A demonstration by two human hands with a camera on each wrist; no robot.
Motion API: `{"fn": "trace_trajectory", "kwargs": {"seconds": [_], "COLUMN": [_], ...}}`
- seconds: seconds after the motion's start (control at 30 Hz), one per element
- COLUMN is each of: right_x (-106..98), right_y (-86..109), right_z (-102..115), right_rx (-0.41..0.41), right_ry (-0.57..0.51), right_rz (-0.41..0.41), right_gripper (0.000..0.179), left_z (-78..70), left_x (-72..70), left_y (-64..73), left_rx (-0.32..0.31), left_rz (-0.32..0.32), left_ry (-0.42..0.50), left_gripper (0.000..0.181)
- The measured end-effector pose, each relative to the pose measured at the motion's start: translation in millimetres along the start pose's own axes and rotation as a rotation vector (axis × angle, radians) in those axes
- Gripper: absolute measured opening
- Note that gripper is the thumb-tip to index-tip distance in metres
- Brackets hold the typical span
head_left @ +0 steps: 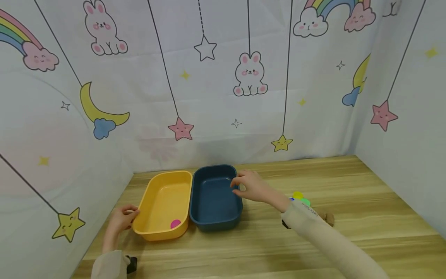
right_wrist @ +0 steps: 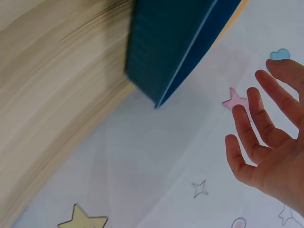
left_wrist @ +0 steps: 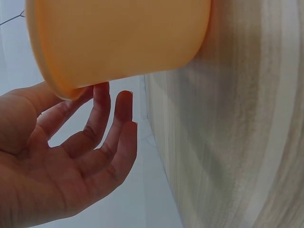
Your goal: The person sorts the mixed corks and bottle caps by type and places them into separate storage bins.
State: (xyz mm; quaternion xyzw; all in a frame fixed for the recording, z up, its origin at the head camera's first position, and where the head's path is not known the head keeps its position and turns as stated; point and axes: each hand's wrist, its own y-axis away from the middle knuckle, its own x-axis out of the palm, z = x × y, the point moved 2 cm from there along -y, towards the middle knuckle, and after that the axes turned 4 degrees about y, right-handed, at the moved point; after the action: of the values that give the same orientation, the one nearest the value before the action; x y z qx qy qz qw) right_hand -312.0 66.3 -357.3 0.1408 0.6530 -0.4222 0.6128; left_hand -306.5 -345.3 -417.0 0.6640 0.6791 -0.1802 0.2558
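Observation:
A yellow plastic bin [head_left: 163, 201] stands on the left with a pink round disc [head_left: 175, 223] in its near right corner. My left hand [head_left: 124, 217] holds its left rim; the left wrist view shows the thumb at the lip and bent fingers [left_wrist: 124, 107] below it, beside the outer wall. A dark blue bin [head_left: 216, 201] stands right beside the yellow one, with nothing visible inside. Over its right rim hovers my right hand [head_left: 251, 186], fingers loosely bent and holding nothing. In the right wrist view, those fingers [right_wrist: 256, 123] are apart from the blue bin.
Right of the bins, partly behind the right sleeve, lie yellow [head_left: 298, 195] and green discs [head_left: 305, 202], a bit of blue, and a small brown object [head_left: 329, 219]. The wooden table [head_left: 265, 248] meets a patterned cloth [head_left: 216, 97] at the back and sides.

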Motion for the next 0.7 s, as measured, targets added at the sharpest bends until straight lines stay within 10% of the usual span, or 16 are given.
{"fn": "trace_trajectory", "kwargs": {"seconds": [0.7], "right_x": [-14], "right_y": [60.9], "right_z": [-68], "right_rx": [0.056], "right_ry": [0.079], "right_rz": [0.019], "right_gripper": [0.008], "left_z": [4.1], "left_x": [-1.4], "left_y": [-3.5], "left_rx": [-0.041], "left_rz": [0.030], "left_ry": [0.006], "left_gripper": [0.032]}}
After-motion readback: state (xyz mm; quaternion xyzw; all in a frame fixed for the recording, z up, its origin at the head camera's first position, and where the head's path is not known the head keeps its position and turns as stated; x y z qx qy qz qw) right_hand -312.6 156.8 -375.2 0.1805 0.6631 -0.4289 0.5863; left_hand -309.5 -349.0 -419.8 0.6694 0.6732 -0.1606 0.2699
